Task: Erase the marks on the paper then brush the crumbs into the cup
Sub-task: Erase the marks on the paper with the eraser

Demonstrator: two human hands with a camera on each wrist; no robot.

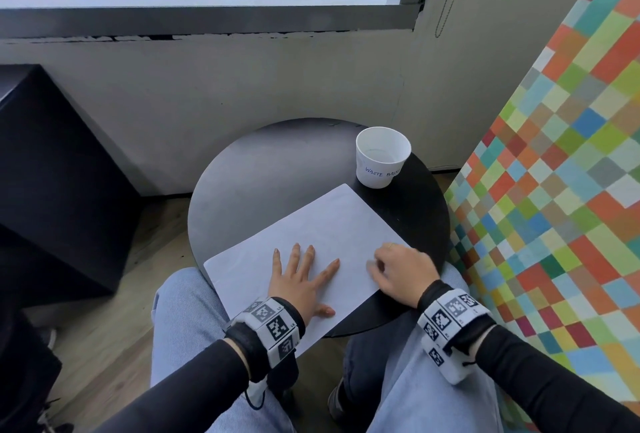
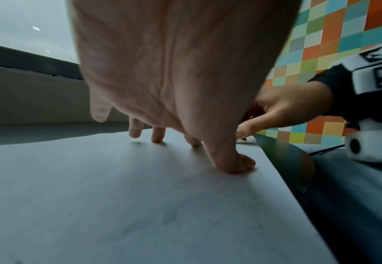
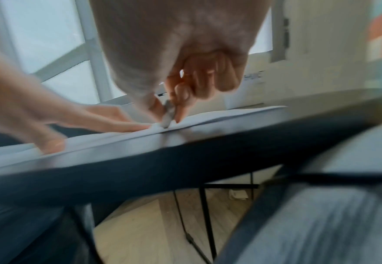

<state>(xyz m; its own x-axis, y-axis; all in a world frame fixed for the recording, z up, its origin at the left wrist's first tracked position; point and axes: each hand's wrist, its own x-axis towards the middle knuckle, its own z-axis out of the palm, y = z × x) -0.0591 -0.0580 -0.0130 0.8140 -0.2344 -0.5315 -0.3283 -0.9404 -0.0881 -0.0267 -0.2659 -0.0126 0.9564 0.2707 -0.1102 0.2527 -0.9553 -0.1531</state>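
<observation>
A white sheet of paper (image 1: 322, 238) lies askew on the round black table (image 1: 249, 183), its near corner hanging over the edge above my lap. My left hand (image 1: 301, 277) lies flat on the sheet with fingers spread, pressing it down. My right hand (image 1: 398, 270) sits at the paper's right edge, thumb and fingers pinching a small whitish eraser (image 3: 168, 114) whose tip touches the paper. The view there is blurred. A white paper cup (image 1: 381, 157) marked "WASTE BASKET" stands upright beyond the sheet's far corner. I cannot make out marks or crumbs.
A checkered multicolour panel (image 1: 554, 190) stands close on the right. The wall and window sill (image 1: 207, 20) are behind the table. A black cabinet (image 1: 52, 173) is at the left. My knees in jeans (image 1: 194, 328) are under the table's near edge.
</observation>
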